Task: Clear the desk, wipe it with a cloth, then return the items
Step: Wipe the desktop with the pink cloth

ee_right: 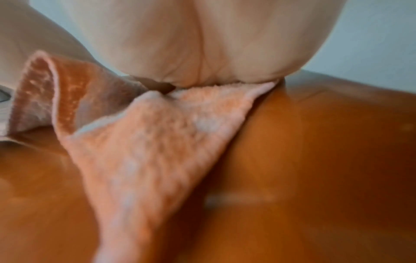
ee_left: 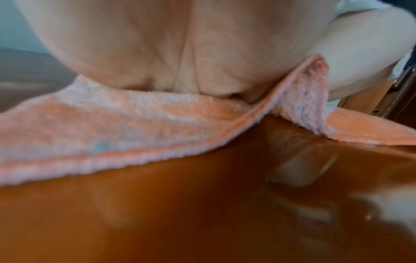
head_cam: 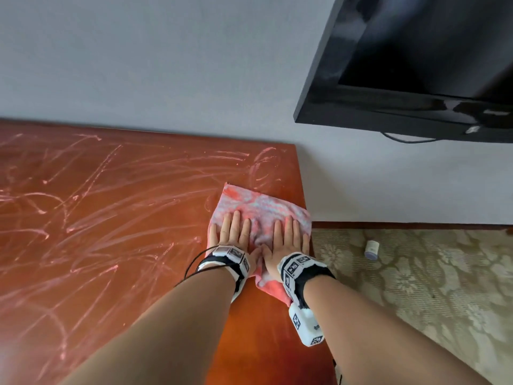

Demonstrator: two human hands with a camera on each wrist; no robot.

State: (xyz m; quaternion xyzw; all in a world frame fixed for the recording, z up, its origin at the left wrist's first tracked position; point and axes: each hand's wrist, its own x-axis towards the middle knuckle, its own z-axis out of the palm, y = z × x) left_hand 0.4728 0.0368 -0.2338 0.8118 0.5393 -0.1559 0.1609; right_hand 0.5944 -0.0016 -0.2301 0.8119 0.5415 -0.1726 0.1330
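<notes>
A pink and pale blue cloth (head_cam: 258,207) lies flat on the reddish-brown desk (head_cam: 111,218), close to its right edge. My left hand (head_cam: 231,230) presses on the cloth's left half with straight fingers. Beside it, my right hand (head_cam: 288,236) lies flat on the right half, fingers straight too. In the left wrist view the heel of my palm (ee_left: 168,53) bears down on the cloth (ee_left: 112,128), which ripples up between the hands. In the right wrist view a cloth corner (ee_right: 146,151) trails toward me over the desk (ee_right: 326,160).
Pale smear streaks (head_cam: 83,195) cover the desk's left and middle. A dark wall-mounted screen (head_cam: 416,65) hangs at upper right over patterned carpet (head_cam: 430,287). A small white and purple container (head_cam: 371,250) lies on the carpet right of the desk.
</notes>
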